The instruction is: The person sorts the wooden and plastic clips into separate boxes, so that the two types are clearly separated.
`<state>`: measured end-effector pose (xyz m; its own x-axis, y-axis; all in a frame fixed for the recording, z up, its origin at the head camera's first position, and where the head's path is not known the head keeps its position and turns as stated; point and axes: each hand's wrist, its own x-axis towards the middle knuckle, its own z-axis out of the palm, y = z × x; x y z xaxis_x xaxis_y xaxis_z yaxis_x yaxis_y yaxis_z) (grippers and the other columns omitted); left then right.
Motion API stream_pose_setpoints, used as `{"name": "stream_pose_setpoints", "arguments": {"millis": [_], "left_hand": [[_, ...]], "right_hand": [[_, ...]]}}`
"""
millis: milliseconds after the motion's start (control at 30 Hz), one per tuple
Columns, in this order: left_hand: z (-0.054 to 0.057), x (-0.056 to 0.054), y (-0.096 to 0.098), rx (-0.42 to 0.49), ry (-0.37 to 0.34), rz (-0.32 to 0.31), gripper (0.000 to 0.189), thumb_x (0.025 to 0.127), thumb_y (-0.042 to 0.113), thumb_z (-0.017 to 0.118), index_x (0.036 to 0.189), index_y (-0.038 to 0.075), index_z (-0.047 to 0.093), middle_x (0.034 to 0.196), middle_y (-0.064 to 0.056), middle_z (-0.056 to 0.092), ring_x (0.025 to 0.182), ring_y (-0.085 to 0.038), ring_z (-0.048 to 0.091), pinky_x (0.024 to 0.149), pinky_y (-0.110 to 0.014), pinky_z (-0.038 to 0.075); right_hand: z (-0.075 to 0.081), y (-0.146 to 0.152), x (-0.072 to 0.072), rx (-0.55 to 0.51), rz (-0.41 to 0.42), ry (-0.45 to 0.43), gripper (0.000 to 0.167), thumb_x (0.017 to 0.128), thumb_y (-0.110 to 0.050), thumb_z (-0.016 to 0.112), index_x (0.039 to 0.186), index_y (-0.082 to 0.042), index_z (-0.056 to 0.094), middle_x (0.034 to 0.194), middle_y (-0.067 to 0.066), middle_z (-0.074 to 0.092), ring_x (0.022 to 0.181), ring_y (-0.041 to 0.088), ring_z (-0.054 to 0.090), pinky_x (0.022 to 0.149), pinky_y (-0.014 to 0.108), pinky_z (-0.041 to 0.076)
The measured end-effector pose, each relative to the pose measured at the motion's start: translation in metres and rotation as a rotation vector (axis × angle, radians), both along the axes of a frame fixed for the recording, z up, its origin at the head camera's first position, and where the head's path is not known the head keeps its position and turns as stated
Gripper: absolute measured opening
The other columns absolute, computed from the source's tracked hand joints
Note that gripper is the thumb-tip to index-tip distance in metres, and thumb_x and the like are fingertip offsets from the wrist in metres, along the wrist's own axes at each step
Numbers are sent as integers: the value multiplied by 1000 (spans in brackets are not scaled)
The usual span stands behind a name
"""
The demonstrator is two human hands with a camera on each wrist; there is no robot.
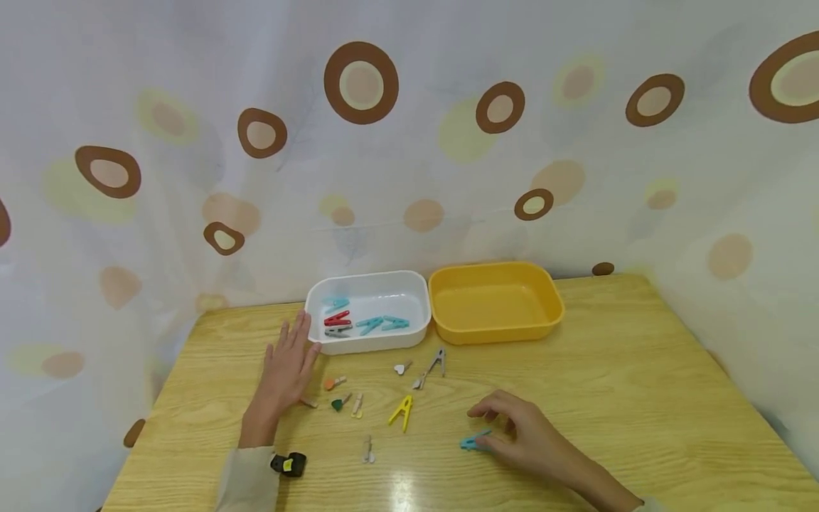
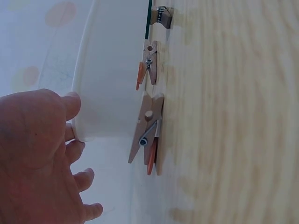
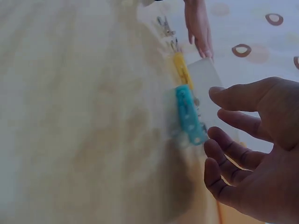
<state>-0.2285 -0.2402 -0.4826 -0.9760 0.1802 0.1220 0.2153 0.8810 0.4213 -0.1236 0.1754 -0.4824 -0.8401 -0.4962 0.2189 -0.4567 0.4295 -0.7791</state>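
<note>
My left hand (image 1: pixel 284 377) rests at the left end of the white bin (image 1: pixel 367 350), fingers stretched out and touching its rim. In the bin lie several plastic clothespins: light blue ones, a red one (image 1: pixel 336 318) and a grey one. Over the table on the right, my right hand (image 1: pixel 527 437) hovers at a light blue clothespin (image 1: pixel 472 442), thumb and fingers spread apart. In the right wrist view that blue clothespin (image 3: pixel 188 116) lies on the table just beyond the fingertips, not gripped. A yellow clothespin (image 1: pixel 402 412) lies left of it.
A yellow bin (image 1: pixel 495 334) stands against the white one's right side. Grey clothespins (image 1: pixel 435 366) and several small wooden clothespins, one with an orange disc (image 1: pixel 330 384) and one with a green heart (image 1: pixel 337 404), are scattered in front. A patterned curtain hangs behind the table.
</note>
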Motion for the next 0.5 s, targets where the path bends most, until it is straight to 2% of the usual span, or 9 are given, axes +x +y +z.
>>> {"name": "stream_pose_setpoints", "arguments": {"millis": [167, 333, 500], "left_hand": [[2, -3, 4, 10, 13, -4, 64, 113, 36, 35, 164, 3, 16, 171, -14, 14, 153, -49, 11, 112, -79, 12], [2, -3, 5, 12, -23, 3, 65, 113, 36, 35, 165, 5, 13, 171, -12, 11, 154, -46, 9, 113, -77, 10], [1, 0, 1, 4, -38, 21, 64, 113, 35, 35, 165, 4, 12, 171, -13, 9, 154, -46, 8, 114, -77, 9]], "right_hand": [[-9, 13, 8, 32, -6, -11, 33, 87, -16, 84, 117, -13, 70, 111, -4, 68, 84, 13, 60, 71, 24, 52], [-12, 20, 10, 12, 0, 30, 36, 82, -9, 86, 114, -10, 69, 108, 0, 69, 89, 13, 64, 72, 25, 56], [-15, 20, 9, -15, 23, 20, 32, 83, -10, 86, 111, -10, 70, 105, 2, 69, 87, 15, 65, 72, 26, 57]]}}
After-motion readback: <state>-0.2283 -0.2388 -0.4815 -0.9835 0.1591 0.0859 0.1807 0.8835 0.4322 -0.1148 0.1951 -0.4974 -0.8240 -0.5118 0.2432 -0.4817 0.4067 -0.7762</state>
